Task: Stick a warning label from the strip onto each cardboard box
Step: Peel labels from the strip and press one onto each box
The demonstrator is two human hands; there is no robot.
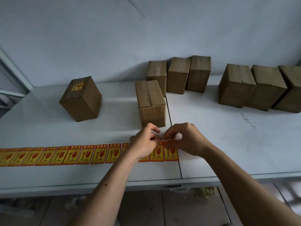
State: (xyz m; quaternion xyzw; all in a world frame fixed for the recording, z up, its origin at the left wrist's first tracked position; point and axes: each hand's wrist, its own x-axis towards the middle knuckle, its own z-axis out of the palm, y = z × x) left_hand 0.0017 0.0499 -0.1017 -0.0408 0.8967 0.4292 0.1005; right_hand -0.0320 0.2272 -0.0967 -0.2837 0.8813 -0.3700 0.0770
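Label strip (65,154) lies flat along the near table (228,144) edge, its right end under both hands. Left hand (145,144) pinches the strip; right hand (184,139) pinches the end label (171,152) at its lifted far edge. Thin, limp, sticky-backed: likely curls, so peel by a corner. Unlabelled box (151,103) stands just beyond; labelled box (81,98) far left.

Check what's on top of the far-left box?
The left box has one red-and-yellow warning label stuck on its top face, near the back edge, over the taped seam. Its print is too small to read. Nothing else is on it.
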